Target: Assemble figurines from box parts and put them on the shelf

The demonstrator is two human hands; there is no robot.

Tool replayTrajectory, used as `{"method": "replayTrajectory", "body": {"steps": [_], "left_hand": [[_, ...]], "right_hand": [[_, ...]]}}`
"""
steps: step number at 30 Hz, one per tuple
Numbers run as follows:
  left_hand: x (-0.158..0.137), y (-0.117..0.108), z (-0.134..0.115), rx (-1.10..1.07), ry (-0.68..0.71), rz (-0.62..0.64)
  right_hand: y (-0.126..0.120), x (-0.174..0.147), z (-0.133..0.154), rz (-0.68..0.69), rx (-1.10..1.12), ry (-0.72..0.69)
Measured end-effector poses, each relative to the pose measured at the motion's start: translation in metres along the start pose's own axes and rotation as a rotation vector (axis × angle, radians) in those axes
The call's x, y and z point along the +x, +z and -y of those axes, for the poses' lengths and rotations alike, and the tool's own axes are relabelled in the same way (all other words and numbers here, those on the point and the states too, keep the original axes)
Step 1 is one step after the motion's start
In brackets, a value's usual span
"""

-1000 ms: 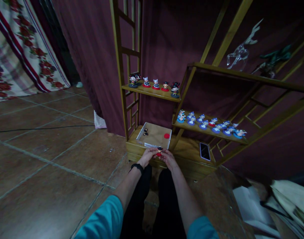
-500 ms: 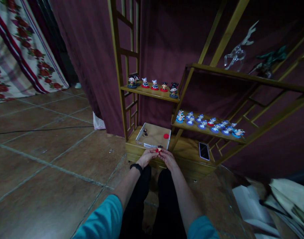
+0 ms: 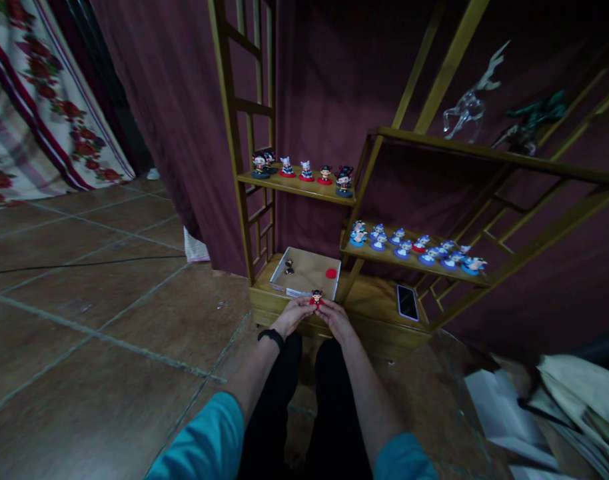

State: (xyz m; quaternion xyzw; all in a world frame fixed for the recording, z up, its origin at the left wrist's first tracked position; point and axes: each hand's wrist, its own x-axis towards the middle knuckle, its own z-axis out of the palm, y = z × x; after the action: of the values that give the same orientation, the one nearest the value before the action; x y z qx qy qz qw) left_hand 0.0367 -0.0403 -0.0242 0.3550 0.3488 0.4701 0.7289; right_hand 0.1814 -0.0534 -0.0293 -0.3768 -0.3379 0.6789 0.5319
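Pinching a small red figurine (image 3: 316, 298) between left hand (image 3: 295, 316) and right hand (image 3: 337, 320), with fingertips of both closed around its lower part. Tipped more upright than a second ago, showing dark hair buns more clearly. Facing a shallow box (image 3: 309, 268) just beyond both hands, with small dark pieces (image 3: 290, 271) toward the left hand and a red piece (image 3: 331, 273) nearer the right. With a phone (image 3: 407, 303) lying well to the right hand's right, and bluish figurines (image 3: 403, 249) shelved farther beyond.
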Motion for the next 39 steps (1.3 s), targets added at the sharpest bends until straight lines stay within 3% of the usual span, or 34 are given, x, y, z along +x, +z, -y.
{"method": "replayTrajectory", "body": {"steps": [15, 22, 32, 39], "left_hand": [[-0.006, 0.004, -0.005, -0.006, 0.018, 0.115], [0.0, 0.002, 0.002, 0.028, 0.077, -0.016], [-0.002, 0.007, 0.004, 0.171, 0.181, -0.167], [-0.004, 0.013, 0.001, 0.151, 0.172, -0.164]], "right_hand": [[0.002, 0.0, 0.002, 0.011, 0.007, -0.02], [0.005, -0.004, 0.004, 0.027, -0.008, -0.043], [0.001, -0.002, -0.001, -0.053, -0.023, -0.012], [0.004, -0.003, 0.002, -0.014, -0.042, 0.0]]}}
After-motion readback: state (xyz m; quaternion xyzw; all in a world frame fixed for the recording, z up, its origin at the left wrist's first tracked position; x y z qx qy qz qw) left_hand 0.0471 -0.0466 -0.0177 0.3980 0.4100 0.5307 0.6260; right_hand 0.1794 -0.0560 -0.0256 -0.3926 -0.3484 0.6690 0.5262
